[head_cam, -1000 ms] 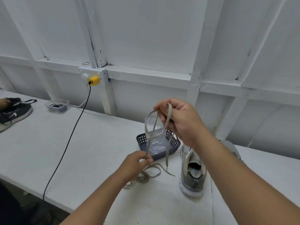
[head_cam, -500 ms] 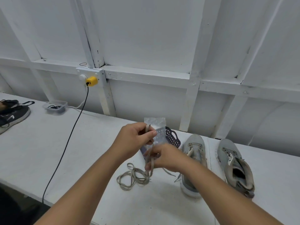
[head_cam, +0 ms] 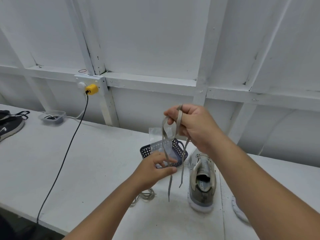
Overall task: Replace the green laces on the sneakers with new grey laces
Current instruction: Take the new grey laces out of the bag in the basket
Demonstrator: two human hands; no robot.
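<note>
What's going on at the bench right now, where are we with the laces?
A person is handling a flat grey shoelace over the white table. The right hand holds it raised, doubled over the fingers, both ends hanging down; the left hand pinches one strand lower down. A clear plastic bag hangs behind the lace above the small dark perforated basket. The grey sneaker beside it has no lace in. Another loose lace lies coiled on the table.

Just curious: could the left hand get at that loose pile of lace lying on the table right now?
Probably yes. The pile of lace lies just beneath the left hand, nothing between them. But its fingers pinch the hanging lace, so they'd need to let go first.
</note>
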